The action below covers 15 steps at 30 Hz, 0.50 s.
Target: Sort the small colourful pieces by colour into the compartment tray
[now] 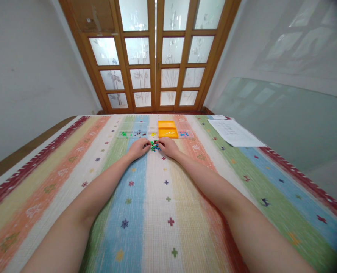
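A small pile of green, blue and dark red pieces (154, 146) lies on the striped tablecloth, between my two hands. My left hand (139, 148) rests at its left side, fingers curled and their tips pressed together at the pile's edge. From the other side, my right hand (169, 147) reaches the pile with bent, closed fingers. Whatever either hand pinches is too small to make out. Just beyond stand clear boxes holding green pieces (124, 134), dark red pieces (140, 134), yellow pieces (153, 134) and blue pieces (184, 134). Among them an open orange box (167, 127) contains whitish pieces.
Printed paper sheets (233, 132) lie at the table's far right. The striped tablecloth (157, 212) covers the long table. Behind its far edge is a wooden door with glass panes (168, 77). A glass panel (284, 117) leans along the right wall.
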### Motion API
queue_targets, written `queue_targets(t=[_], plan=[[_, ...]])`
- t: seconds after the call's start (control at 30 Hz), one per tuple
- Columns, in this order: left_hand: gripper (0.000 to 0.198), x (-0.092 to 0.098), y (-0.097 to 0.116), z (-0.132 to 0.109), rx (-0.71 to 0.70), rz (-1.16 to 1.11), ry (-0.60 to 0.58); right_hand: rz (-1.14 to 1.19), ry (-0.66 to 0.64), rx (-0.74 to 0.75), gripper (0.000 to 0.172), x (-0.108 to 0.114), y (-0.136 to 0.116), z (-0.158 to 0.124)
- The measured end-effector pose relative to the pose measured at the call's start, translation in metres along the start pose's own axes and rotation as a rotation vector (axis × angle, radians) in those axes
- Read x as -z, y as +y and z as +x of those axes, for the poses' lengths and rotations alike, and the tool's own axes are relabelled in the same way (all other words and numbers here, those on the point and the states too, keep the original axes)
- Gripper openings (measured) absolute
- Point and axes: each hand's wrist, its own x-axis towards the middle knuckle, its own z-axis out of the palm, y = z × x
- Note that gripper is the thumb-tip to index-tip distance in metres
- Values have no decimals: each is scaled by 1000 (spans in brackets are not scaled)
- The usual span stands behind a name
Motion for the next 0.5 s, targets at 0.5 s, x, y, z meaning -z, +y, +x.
queue_targets(t=[0.5], plan=[[19, -1, -52, 8, 303, -405, 377, -33, -34, -4, 24, 4, -5, -1]])
